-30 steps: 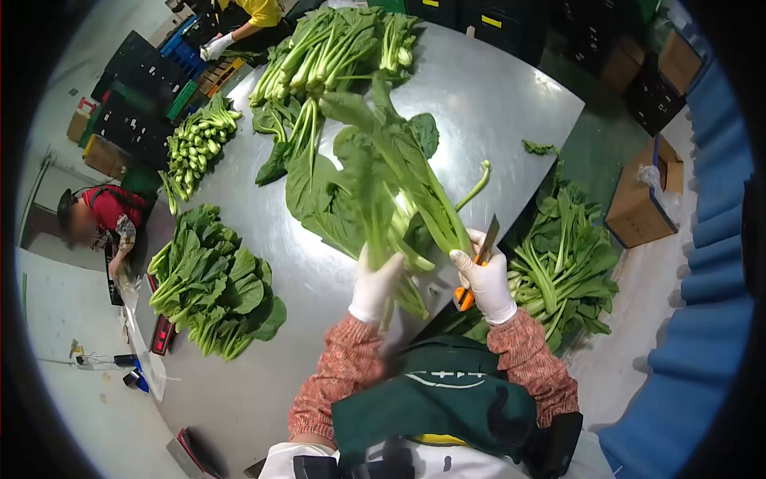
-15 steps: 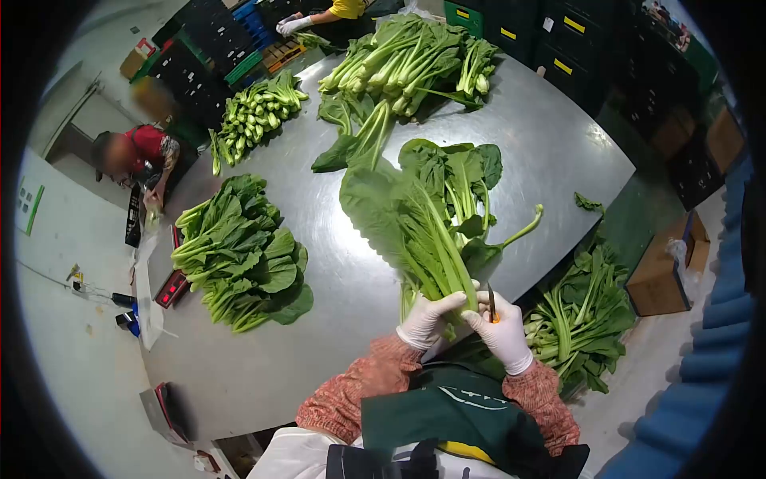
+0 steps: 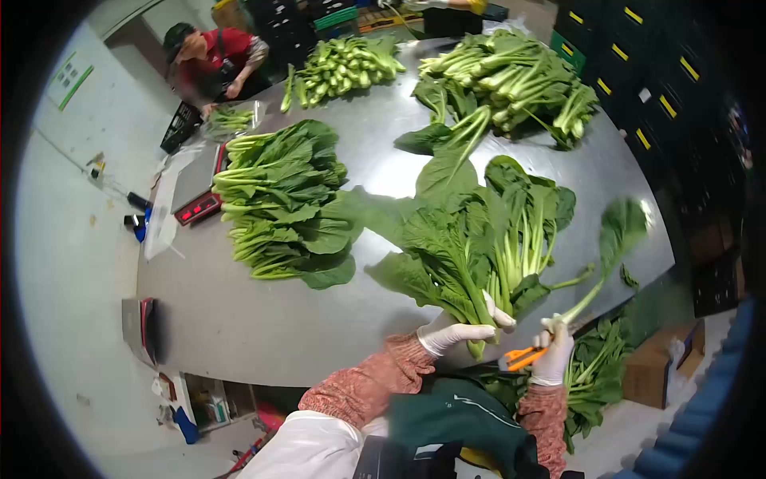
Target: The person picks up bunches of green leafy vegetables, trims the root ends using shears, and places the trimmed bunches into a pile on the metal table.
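My left hand (image 3: pixel 463 329), in a white glove, is closed around the base of a head of leafy greens (image 3: pixel 455 267), its leaves spreading over the table. To its right, my gloved right hand (image 3: pixel 553 358) grips an orange-handled knife (image 3: pixel 523 358). A single leaf on a pale stalk (image 3: pixel 586 299) also sticks up from that hand, apart from the head. Beyond my left hand, more cut greens (image 3: pixel 523 239) lie on the metal table, partly hidden behind the held head.
A pile of greens (image 3: pixel 279 207) lies left, with a red scale (image 3: pixel 199 206) beside it. Two more piles (image 3: pixel 343 70) (image 3: pixel 511 84) lie at the far side. Low on my right are greens (image 3: pixel 594 371) and a cardboard box (image 3: pixel 658 367). A person in red (image 3: pixel 219 60) works far left.
My right hand has moved right, away from my left hand, and a separate leaf is now in it. The held head has tipped left and lower. The view has swung left.
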Available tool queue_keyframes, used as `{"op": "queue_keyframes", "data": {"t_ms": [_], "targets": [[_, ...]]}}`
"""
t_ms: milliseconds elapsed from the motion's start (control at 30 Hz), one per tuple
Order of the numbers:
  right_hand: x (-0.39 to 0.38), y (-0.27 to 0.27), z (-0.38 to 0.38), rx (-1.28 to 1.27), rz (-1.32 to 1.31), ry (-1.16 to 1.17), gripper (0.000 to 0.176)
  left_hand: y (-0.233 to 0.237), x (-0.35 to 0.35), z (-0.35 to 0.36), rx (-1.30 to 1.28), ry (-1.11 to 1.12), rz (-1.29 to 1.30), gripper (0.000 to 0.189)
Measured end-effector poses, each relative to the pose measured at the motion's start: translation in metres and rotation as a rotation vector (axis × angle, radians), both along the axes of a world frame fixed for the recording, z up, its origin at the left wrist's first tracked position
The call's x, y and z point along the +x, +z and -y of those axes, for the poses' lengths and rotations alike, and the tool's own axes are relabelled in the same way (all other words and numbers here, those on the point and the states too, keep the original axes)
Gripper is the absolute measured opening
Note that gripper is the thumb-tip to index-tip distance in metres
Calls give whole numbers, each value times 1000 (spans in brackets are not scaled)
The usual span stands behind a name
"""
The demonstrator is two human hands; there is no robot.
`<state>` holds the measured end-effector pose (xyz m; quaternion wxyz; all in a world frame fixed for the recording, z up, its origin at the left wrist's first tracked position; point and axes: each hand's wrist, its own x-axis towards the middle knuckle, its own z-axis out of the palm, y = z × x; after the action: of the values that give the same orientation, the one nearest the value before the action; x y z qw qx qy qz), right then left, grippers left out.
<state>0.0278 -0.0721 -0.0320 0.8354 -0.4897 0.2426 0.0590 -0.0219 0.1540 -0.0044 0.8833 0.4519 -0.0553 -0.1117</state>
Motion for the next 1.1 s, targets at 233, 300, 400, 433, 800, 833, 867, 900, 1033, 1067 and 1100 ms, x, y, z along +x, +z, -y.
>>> {"op": "queue_keyframes", "data": {"t_ms": [233, 300, 400, 433, 800, 833, 867, 900, 1033, 1067, 1100], "targets": [[2, -20, 36, 67, -256, 288, 51, -25, -34, -84, 552, 333, 88, 35], [0, -15, 25, 9, -233, 258, 46, -92, -47, -137, 955, 533, 70, 24], [10, -11, 18, -39, -199, 251, 41, 1, -73, -239, 1417, 1012, 67, 23], [16, -11, 21, -34, -201, 275, 40, 14, -79, -275, 1632, 1080, 129, 25], [47, 4, -33, -295, -71, 412, 35, 90, -25, -520, 2401, 182, -676, 109], [45, 3, -36, -340, -42, 439, 34, 79, -20, -525, 2247, 162, -742, 114], [43, 4, -39, -385, -13, 465, 32, 72, -16, -531, 2236, 156, -772, 115], [43, 9, -45, -485, -45, 499, 31, 69, -10, -531, 2225, 151, -798, 115], [34, -14, -42, -781, 46, 552, 23, 92, -2, -505, 2398, 199, -723, 117], [31, -24, -38, -991, 105, 665, 27, 98, -1, -490, 2472, 274, -630, 110], [28, -30, -34, -1200, 167, 775, 33, 96, -1, -474, 2505, 391, -471, 104]]}}
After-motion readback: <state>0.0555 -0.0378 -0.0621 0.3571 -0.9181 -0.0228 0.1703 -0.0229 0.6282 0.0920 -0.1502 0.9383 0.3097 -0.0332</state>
